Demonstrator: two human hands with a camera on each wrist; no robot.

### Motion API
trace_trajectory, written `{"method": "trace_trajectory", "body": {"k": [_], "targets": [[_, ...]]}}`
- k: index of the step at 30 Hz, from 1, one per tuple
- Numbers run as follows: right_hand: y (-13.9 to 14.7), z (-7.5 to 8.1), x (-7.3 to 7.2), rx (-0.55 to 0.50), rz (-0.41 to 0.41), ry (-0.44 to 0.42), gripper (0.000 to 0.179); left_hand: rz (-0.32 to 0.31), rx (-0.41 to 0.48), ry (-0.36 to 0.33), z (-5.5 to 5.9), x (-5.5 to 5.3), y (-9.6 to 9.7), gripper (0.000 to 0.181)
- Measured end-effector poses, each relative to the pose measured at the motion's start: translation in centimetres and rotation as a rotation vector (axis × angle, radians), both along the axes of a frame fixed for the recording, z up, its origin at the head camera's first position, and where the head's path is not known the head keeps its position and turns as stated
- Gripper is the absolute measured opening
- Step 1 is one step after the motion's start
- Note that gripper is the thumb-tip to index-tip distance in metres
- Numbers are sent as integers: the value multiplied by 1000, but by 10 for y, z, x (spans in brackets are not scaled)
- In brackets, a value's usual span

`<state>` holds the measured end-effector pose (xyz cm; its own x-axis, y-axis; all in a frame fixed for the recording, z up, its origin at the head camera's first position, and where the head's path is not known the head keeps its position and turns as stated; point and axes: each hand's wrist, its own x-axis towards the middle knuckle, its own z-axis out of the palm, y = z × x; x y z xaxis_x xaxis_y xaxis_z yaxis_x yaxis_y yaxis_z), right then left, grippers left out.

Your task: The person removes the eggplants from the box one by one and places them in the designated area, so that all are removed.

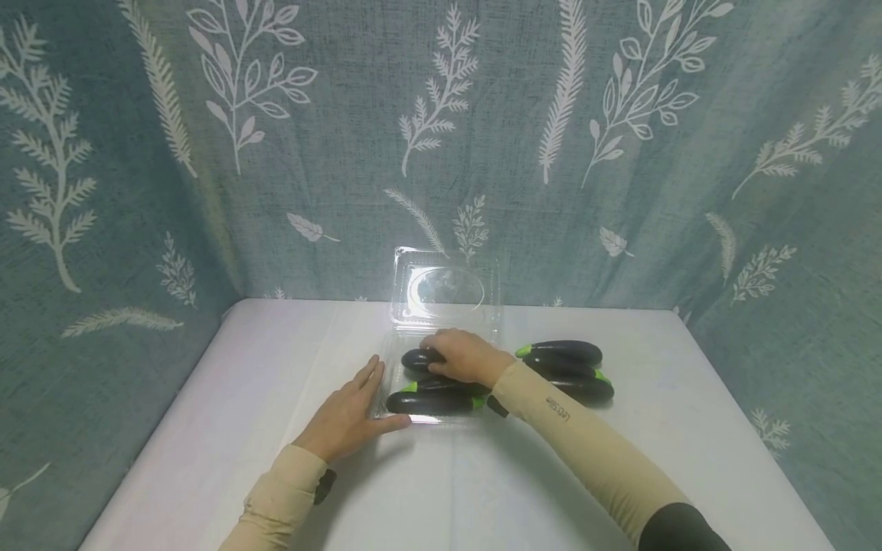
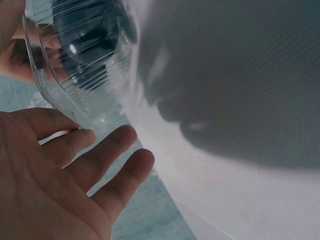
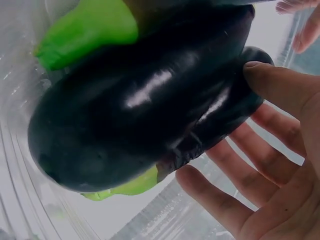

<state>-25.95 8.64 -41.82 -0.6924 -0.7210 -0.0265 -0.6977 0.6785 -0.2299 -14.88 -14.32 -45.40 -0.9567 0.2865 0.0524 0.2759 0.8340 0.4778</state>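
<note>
The right hand point(image 1: 463, 357) grips a glossy, blackish-purple, elongated eggplant point(image 1: 415, 360) lying crosswise, jutting leftward from it, toward the rear of a clear plastic box point(image 1: 390, 367) that the left hand point(image 1: 349, 417) flanks, fingers extended.

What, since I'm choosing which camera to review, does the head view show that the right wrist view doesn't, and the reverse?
Only the head view shows the group of eggplants lying to the right of the clear container, along with both beige sleeves.

Only the right wrist view shows the right hand from its palm side.

Both show the right hand gripping an eggplant in the container, other eggplants beside it there, and at least part of the left hand.
</note>
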Motion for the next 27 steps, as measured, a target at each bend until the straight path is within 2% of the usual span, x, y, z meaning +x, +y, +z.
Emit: {"method": "trace_trajectory", "body": {"k": [12,27], "targets": [[4,10,0,-97,30,20,31,6,-8,0,0,-1,-1,111],[18,36,11,-155,-3,102,37,-13,8,41,-2,0,-1,106]]}}
